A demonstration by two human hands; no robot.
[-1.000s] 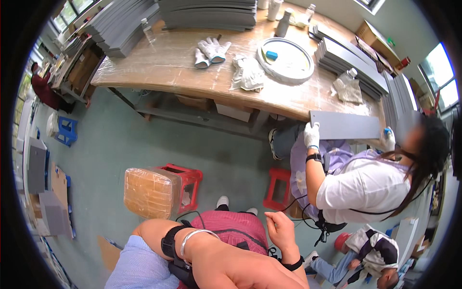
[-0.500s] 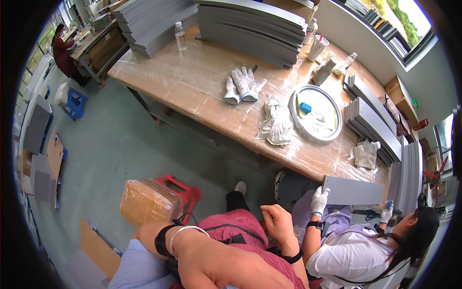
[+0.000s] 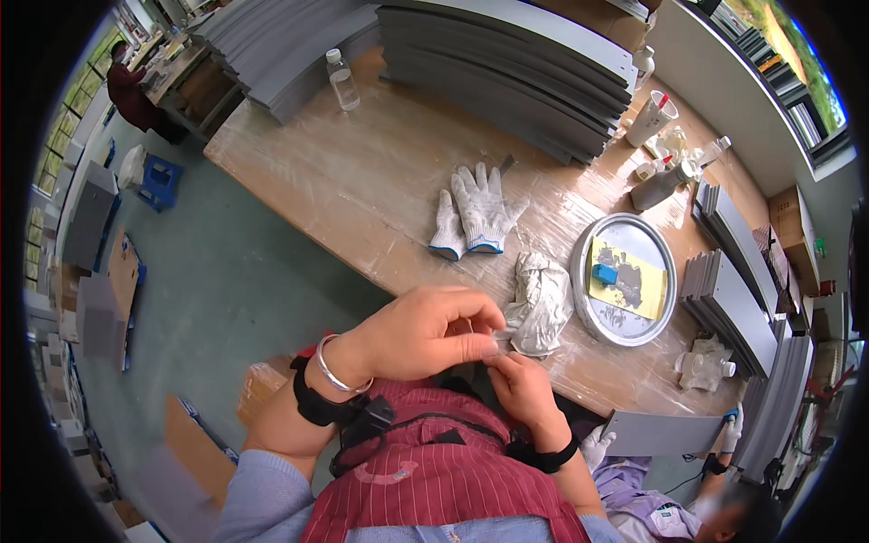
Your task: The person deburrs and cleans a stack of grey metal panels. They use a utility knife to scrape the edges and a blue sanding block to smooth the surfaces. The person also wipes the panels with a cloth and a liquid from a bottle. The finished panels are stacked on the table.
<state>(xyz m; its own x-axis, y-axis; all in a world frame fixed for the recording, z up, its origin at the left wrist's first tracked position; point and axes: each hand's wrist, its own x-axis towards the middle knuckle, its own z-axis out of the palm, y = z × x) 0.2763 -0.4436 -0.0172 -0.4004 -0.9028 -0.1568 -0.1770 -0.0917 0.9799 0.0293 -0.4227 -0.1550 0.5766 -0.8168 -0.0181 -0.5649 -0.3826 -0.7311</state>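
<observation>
My left hand (image 3: 425, 333) is raised in front of the apron, its fingers curled and its thumb stretched toward my right hand. My right hand (image 3: 526, 391) is closed in a pinch, its fingertips meeting the tip of my left thumb. Anything between the fingertips is too small or hidden to make out. Just beyond the hands, on the table's near edge, lies a crumpled white cloth (image 3: 541, 303). A pair of white knit gloves (image 3: 475, 213) with blue cuffs rests farther back. Right of the cloth sits a round grey lid (image 3: 579, 312) bearing a yellow sheet (image 3: 650, 303) and a blue block (image 3: 605, 274).
Stacks of grey panels (image 3: 507, 77) line the back of the film-covered table (image 3: 308, 172). A clear bottle (image 3: 343, 81) and white cup (image 3: 652, 119) stand there. At right, a co-worker's gloved hands hold a grey panel (image 3: 670, 434). A wrapped carton (image 3: 261, 389) is at lower left.
My left hand has risen and moved forward to meet my right hand, which has come slightly up. The view has shifted nearer the table. The co-worker's panel appears lower.
</observation>
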